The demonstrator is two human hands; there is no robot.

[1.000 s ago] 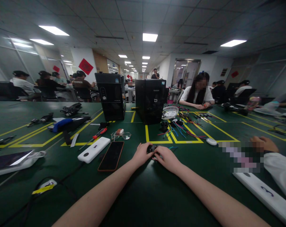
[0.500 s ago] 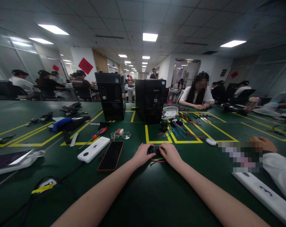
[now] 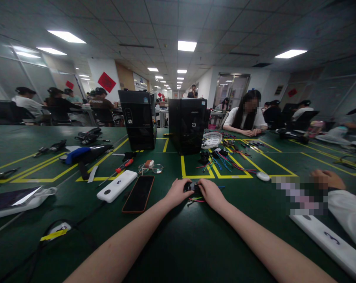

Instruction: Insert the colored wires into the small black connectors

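Note:
My left hand [image 3: 177, 192] and my right hand [image 3: 211, 194] meet over the green table [image 3: 178, 243], both with fingers closed on a small black connector [image 3: 191, 187] held between them. Thin coloured wires [image 3: 196, 200] trail from it onto the table under my right hand. A dark phone in an orange case [image 3: 138, 193] lies just left of my left hand, beside a white power bank [image 3: 117, 186].
Two black computer towers [image 3: 138, 119] [image 3: 187, 125] stand ahead. Glasses [image 3: 151, 169], a red screwdriver [image 3: 124, 165], loose wires [image 3: 222, 162] and a white basket [image 3: 211, 139] lie around them. A co-worker's hand [image 3: 326, 179] rests at right near a white strip [image 3: 328, 239]. People sit across.
My right hand has shifted up and slightly right from the wires to the connector. Both hands stay closed on it; little differs over the last half second.

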